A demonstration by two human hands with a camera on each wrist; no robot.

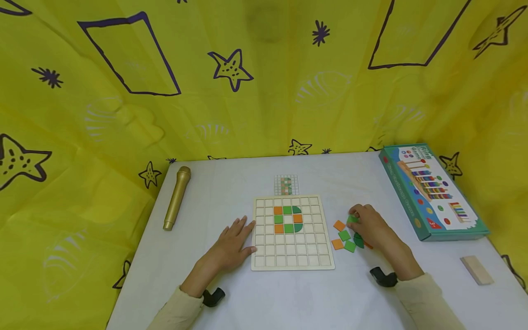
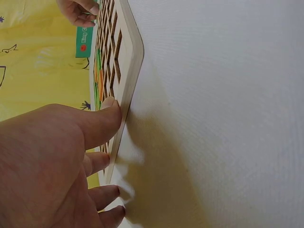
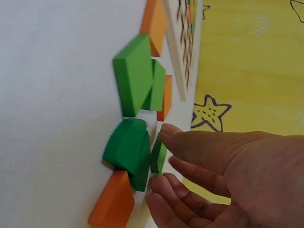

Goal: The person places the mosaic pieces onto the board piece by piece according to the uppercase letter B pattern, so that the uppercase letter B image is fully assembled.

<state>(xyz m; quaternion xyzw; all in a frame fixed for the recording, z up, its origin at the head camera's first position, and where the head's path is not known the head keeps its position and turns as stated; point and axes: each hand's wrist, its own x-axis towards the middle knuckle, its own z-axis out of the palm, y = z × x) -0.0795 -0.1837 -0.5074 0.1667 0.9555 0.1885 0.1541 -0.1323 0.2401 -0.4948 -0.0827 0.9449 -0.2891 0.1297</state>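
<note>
My left hand (image 1: 232, 245) rests at the left edge of the wooden grid board (image 1: 293, 262), fingers spread and thumb touching the rim. In the board's upper cells lie orange squares, green squares and dark green quarter-rounds, arranged like a letter D. To the right of the board my right hand (image 1: 371, 225) pinches a green square tile (image 3: 158, 154) between thumb and fingertips. Near it lie loose tiles: an orange square (image 1: 339, 225), a green square (image 1: 349, 246), dark green quarter-rounds (image 3: 126, 142) and another orange tile (image 3: 113, 202), partly hidden by the hand in the head view.
A small pattern card (image 1: 286, 181) lies just behind the board. At the far left is a gold microphone (image 1: 177, 198). A teal game box (image 1: 433, 192) occupies the back right, with a small wooden block (image 1: 476, 270) in front. A yellow curtain (image 1: 264, 114) hangs behind the table.
</note>
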